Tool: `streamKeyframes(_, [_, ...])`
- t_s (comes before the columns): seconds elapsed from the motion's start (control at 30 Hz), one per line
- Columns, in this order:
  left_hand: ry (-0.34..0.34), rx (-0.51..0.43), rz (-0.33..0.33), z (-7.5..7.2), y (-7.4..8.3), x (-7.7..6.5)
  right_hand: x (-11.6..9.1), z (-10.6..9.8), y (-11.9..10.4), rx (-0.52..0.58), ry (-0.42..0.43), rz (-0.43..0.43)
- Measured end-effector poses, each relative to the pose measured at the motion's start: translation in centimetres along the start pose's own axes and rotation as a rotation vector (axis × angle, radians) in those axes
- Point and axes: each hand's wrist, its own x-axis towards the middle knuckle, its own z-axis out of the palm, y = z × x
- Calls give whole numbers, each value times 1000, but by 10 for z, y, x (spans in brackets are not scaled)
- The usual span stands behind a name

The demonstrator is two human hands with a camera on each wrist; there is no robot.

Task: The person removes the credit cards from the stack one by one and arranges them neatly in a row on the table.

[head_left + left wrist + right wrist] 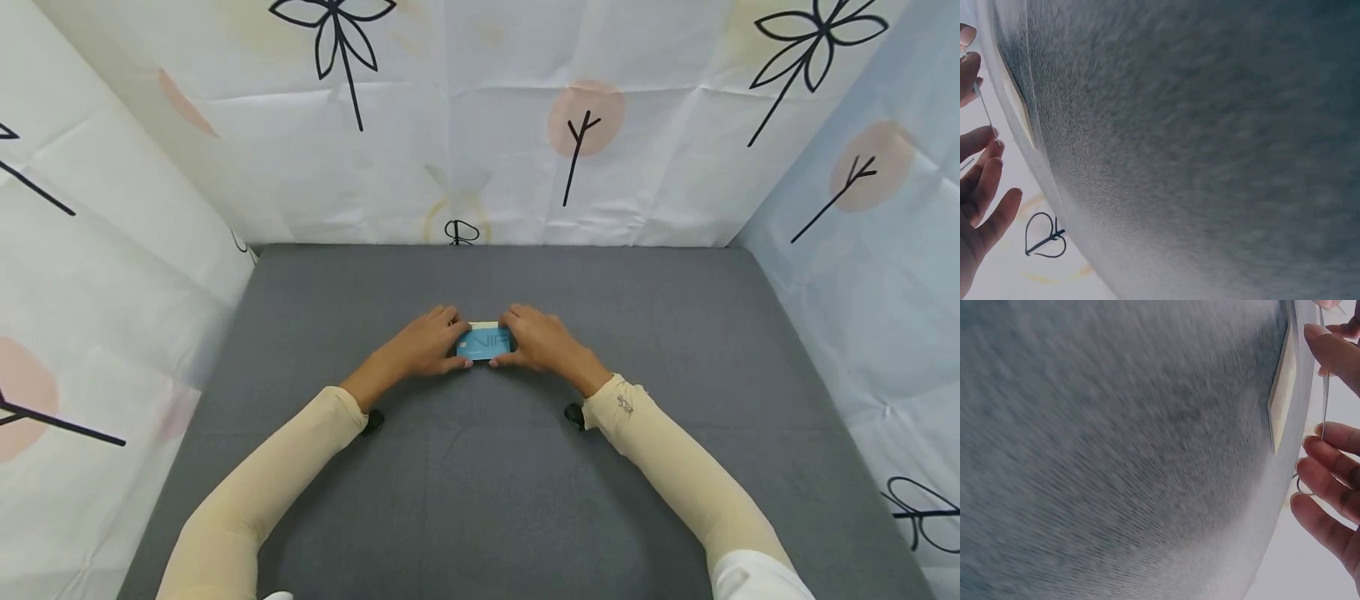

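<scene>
A blue card (483, 343) with "VIP" lettering is held level between both hands near the middle of the grey table. My left hand (431, 343) pinches its left end between thumb and fingers. At the opposite end, my right hand (545, 340) pinches it the same way. In the wrist views the card shows edge-on as a thin line (1325, 403), raised off the table. Beneath it lies a thin, flat, pale yellow piece (1283, 394), apart from the card; a strip of it (483, 325) shows beyond the card's far edge in the head view. Its kind is unclear.
The grey cloth-covered table (480, 500) runs back to a white printed curtain (495, 167). More printed curtain stands along the left (97, 275) and right sides (885, 317). Small black objects (574, 415) sit at both wrists, below the cream sleeves.
</scene>
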Motion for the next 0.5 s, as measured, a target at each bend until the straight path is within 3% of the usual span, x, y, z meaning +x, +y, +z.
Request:
streamKeyframes(0.23, [47,-23,21,0,5,-21,-11,5,-13,49,23,-29])
streamKeyframes(0.5, [75,-15,33,-4,9,-42,-22,5,-29,77,-17,-34])
